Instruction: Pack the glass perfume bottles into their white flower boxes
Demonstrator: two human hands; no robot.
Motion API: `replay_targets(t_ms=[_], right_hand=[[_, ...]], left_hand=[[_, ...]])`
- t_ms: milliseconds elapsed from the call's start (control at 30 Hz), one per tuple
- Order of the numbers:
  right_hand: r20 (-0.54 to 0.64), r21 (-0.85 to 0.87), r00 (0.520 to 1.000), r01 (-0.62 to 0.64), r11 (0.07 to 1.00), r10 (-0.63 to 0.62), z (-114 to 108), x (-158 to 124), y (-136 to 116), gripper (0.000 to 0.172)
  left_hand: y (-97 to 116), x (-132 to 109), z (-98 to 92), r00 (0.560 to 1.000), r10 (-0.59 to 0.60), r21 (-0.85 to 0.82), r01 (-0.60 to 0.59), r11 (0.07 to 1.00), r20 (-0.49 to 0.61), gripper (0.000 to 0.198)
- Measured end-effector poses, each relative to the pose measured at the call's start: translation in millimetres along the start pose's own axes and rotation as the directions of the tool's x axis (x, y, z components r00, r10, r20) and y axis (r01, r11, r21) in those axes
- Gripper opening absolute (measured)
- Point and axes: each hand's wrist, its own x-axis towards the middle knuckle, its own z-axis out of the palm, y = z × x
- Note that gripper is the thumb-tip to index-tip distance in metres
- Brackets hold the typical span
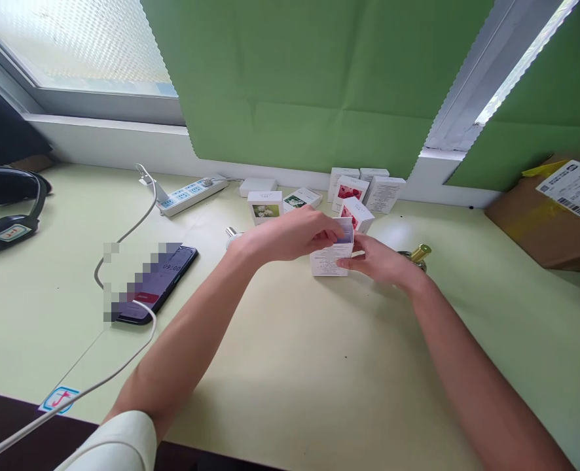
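A small white printed box (330,263) stands upright on the table with its top open. My right hand (376,258) grips it from the right side, thumb on the front face. Over the opening, my left hand (314,230) has its fingers curled down at the rim; what they pinch, if anything, is hidden. Close behind is another white box with a red flower picture (356,214). A gold-capped bottle (420,254) is partly hidden behind my right wrist, and a silver-capped item (231,233) behind my left wrist.
Several flower-picture boxes (351,190) stand along the wall, with another white box (265,206) further left. To the left are a power strip (192,196), a phone (165,281), a white cable (98,386) and headphones (10,229). A cardboard carton (540,222) sits at right.
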Motion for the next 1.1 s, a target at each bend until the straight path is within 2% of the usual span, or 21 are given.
replay_targets(t_ms=[133,200,367,500,567,633,733,800,867,933,1033,1100], right_hand=[[0.034,0.033,0.999,-0.028,0.999,0.026,-9,-10,-6,0.052],[0.012,0.046,0.999,-0.049,0.998,0.049,-14,-16,-12,0.057],[-0.02,-0.004,0.999,-0.049,0.999,0.049,-17,-23,-24,0.059],[-0.026,-0.074,0.998,-0.064,0.995,0.062,-24,-27,-26,0.069],[-0.112,-0.097,0.992,-0.07,0.993,0.059,-36,-35,-27,0.069],[-0.252,-0.098,0.967,-0.056,0.994,0.03,-51,-47,-28,0.06],[-0.477,-0.15,0.879,-0.106,0.983,0.022,-75,-66,-22,0.044],[-0.535,-0.198,0.842,-0.214,0.957,0.078,-90,-75,-12,0.044],[-0.524,-0.204,0.832,-0.329,0.922,0.182,-100,-80,3,0.05],[-0.427,-0.192,0.858,-0.396,0.898,0.287,-107,-80,18,0.057],[-0.237,-0.203,0.899,-0.416,0.886,0.368,-108,-76,36,0.067],[-0.176,-0.234,0.904,-0.422,0.876,0.389,-105,-71,43,0.071]], left_hand=[[6,-1,-0.7,0.999,0.013,0.036,-0.014,0.999,0.039,0.026],[7,-1,0.4,0.998,0.016,0.04,-0.018,0.999,0.06,0.027],[11,0,2.1,0.996,0.017,0.076,-0.024,0.997,0.088,0.027],[14,-1,1.9,0.995,0.0,0.115,-0.011,0.993,0.097,0.028],[16,-1,1.3,0.996,-0.007,0.124,-0.005,0.992,0.09,0.029],[17,-2,0.2,0.997,-0.009,0.132,0.0,0.991,0.073,0.028],[19,-3,-1.9,0.999,0.013,0.135,-0.018,0.991,0.036,0.027],[19,-3,-3.2,0.999,0.044,0.115,-0.045,0.992,0.006,0.026],[20,-4,-4.3,0.997,0.064,0.087,-0.062,0.994,-0.029,0.023],[18,-4,-4.9,0.995,0.061,0.073,-0.055,0.996,-0.081,0.019],[12,-5,-4.3,0.993,0.032,0.071,-0.023,0.997,-0.117,0.019],[7,-5,-3.0,0.997,0.011,0.066,-0.006,0.998,-0.079,0.019]])
